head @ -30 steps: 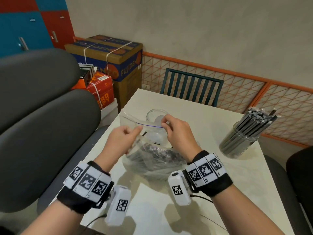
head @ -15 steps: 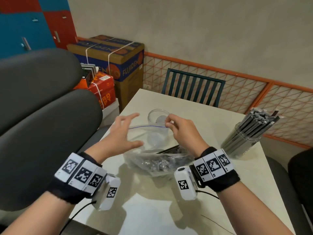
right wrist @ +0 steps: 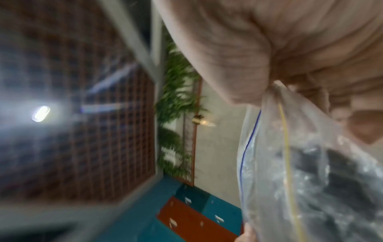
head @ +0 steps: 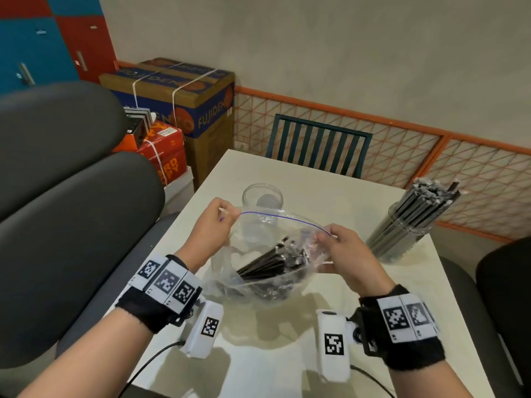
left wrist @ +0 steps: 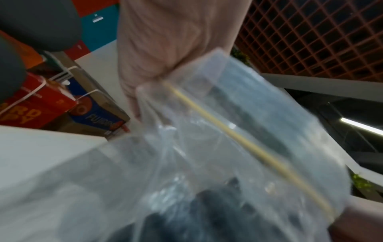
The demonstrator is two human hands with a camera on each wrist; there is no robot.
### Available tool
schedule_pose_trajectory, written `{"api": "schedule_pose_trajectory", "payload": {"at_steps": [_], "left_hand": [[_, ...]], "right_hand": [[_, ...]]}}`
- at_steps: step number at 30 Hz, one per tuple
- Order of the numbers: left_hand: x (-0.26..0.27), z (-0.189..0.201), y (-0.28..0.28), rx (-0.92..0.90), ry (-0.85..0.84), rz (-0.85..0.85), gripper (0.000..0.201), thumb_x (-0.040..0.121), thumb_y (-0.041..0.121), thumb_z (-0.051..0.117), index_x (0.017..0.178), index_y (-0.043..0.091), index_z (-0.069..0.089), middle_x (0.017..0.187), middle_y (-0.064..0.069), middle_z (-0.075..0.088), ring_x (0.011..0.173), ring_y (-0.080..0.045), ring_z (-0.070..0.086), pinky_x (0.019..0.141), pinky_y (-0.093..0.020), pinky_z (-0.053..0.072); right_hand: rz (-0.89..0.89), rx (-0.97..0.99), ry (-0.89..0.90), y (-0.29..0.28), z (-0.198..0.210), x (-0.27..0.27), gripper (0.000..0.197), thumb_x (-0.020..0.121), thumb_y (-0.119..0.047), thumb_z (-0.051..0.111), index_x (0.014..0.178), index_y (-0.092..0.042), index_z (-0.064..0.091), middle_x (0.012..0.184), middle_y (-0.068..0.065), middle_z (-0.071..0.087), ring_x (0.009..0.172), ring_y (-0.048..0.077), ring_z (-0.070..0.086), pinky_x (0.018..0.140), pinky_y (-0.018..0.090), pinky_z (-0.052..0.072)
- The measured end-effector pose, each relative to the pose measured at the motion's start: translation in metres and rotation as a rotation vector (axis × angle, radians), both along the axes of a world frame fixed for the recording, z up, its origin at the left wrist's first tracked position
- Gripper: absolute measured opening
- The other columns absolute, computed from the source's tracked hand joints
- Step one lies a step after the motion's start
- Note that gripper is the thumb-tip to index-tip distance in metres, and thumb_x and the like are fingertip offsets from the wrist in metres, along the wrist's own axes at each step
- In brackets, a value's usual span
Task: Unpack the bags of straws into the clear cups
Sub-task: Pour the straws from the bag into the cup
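Although blurred in both wrist views, seen plainly from the head view as a clear zip bag (head: 222,272) held low over a white table (head: 330,196), mouth pulled wide open. Pinched at the left end of the mouth between thumb and curled fingers of the left hand (head: 211,228); pinched at the right end in the same way by the right hand (head: 349,254). Stretched between the two hands, a thin blue line along the far lip. Lying slantwise inside the bag, a bundle of black straws (head: 267,262), their ends pointing up toward the right hand. Cannot tell whether the sagging bottom touches the tabletop. Just behind the bag, upright and holding no straws, an empty clear cup (head: 262,196). Well apart to the right, near the table's edge, a second clear cup (head: 402,237) packed with black straws leaning right. Beyond the far edge, a dark slatted chair (head: 316,145); to the left, a strapped cardboard box (head: 201,110) and a red box (head: 168,156). From the left wrist, the left hand (left wrist: 165,41) gripping the bag (left wrist: 228,131) at a yellow line; from the right wrist, the right hand (right wrist: 269,49) bunching the bag (right wrist: 311,163) at its corner.
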State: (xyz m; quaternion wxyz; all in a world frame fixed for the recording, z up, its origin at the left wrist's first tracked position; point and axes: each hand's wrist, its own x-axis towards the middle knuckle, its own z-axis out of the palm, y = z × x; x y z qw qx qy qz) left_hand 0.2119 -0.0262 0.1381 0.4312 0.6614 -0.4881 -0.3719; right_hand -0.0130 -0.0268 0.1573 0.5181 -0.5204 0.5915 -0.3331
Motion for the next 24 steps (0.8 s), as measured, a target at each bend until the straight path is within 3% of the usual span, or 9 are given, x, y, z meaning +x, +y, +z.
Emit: {"api": "schedule_pose_trajectory", "payload": {"at_steps": [4, 7, 11, 14, 17, 19, 21, 22, 24], "left_hand": [[0.000, -0.004, 0.021, -0.073, -0.209, 0.149, 0.048, 0.082, 0.039, 0.065, 0.120, 0.016, 0.046, 0.112, -0.002, 0.038, 0.109, -0.019, 0.044, 0.093, -0.031, 0.038], [0.009, -0.007, 0.053, 0.370, -0.151, 0.077, 0.062, 0.083, 0.060, 0.050, 0.122, 0.016, 0.033, 0.115, -0.008, 0.047, 0.102, -0.028, 0.057, 0.072, -0.036, 0.053], [0.017, -0.013, 0.078, 0.801, 0.463, -0.262, 0.061, 0.087, 0.059, 0.041, 0.127, 0.013, 0.035, 0.096, -0.019, 0.062, 0.073, -0.032, 0.070, 0.052, -0.035, 0.057], [0.014, -0.021, 0.071, 0.593, 1.098, -0.079, 0.031, 0.098, 0.016, 0.040, 0.114, -0.008, 0.049, 0.106, -0.030, 0.065, 0.079, -0.037, 0.071, 0.060, -0.038, 0.060], [0.013, -0.024, 0.064, 0.350, 1.422, 0.214, 0.024, 0.096, -0.006, 0.030, 0.092, -0.015, 0.052, 0.081, -0.027, 0.066, 0.066, -0.034, 0.070, 0.055, -0.042, 0.057], [0.013, -0.026, 0.061, 0.274, 1.473, 0.293, 0.026, 0.095, -0.009, 0.027, 0.085, -0.012, 0.052, 0.083, -0.022, 0.058, 0.076, -0.029, 0.061, 0.055, -0.047, 0.055], [0.010, -0.032, 0.059, 0.268, 1.475, 0.290, 0.029, 0.093, -0.013, 0.021, 0.086, -0.009, 0.049, 0.085, -0.020, 0.051, 0.085, -0.028, 0.053, 0.048, -0.049, 0.053], [0.007, -0.033, 0.060, 0.278, 1.480, 0.262, 0.030, 0.090, -0.015, 0.019, 0.092, -0.008, 0.048, 0.091, -0.022, 0.050, 0.091, -0.030, 0.052, 0.046, -0.049, 0.054], [0.004, -0.039, 0.060, 0.326, 1.507, 0.227, 0.033, 0.083, -0.018, 0.022, 0.100, -0.006, 0.047, 0.098, -0.025, 0.051, 0.086, -0.030, 0.057, 0.047, -0.040, 0.057]], "right_hand": [[-0.066, 0.219, -0.449, -0.001, -0.008, 0.003, 0.019, 0.100, -0.008, 0.038, 0.090, -0.007, 0.054, 0.066, 0.004, 0.050, 0.045, 0.010, 0.056, 0.059, 0.037, 0.058], [-0.117, 0.354, -0.649, -0.006, -0.013, 0.010, 0.021, 0.101, -0.009, 0.033, 0.108, -0.006, 0.052, 0.061, 0.002, 0.044, 0.041, 0.008, 0.050, 0.052, 0.041, 0.060], [-0.161, 0.455, -0.836, -0.006, -0.018, 0.028, 0.024, 0.100, -0.004, 0.029, 0.090, -0.008, 0.051, 0.047, 0.000, 0.039, 0.034, 0.007, 0.039, 0.045, 0.046, 0.056], [-0.098, 0.471, -0.894, -0.002, -0.017, 0.045, 0.023, 0.094, 0.000, 0.033, 0.079, -0.009, 0.048, 0.044, -0.001, 0.036, 0.038, 0.011, 0.034, 0.054, 0.034, 0.052], [-0.023, 0.440, -0.992, 0.004, -0.013, 0.056, 0.024, 0.085, 0.005, 0.034, 0.068, -0.006, 0.048, 0.045, 0.004, 0.052, 0.037, 0.015, 0.049, 0.044, 0.024, 0.049], [0.064, 0.444, -1.044, 0.008, -0.016, 0.058, 0.023, 0.063, 0.012, 0.051, 0.083, 0.001, 0.055, 0.077, 0.017, 0.068, 0.067, 0.024, 0.067, 0.059, 0.029, 0.057], [0.102, 0.488, -1.023, 0.007, -0.028, 0.057, 0.069, 0.032, 0.016, 0.063, 0.100, 0.004, 0.054, 0.124, 0.031, 0.055, 0.117, 0.040, 0.054, 0.101, 0.043, 0.046], [0.068, 0.503, -0.991, 0.006, -0.033, 0.057, 0.081, 0.024, 0.018, 0.065, 0.103, 0.005, 0.052, 0.132, 0.036, 0.046, 0.127, 0.045, 0.045, 0.111, 0.048, 0.035], [0.009, 0.525, -0.896, 0.001, -0.044, 0.055, 0.087, 0.026, 0.019, 0.062, 0.111, 0.005, 0.045, 0.121, 0.039, 0.050, 0.118, 0.047, 0.050, 0.104, 0.053, 0.041]]}}
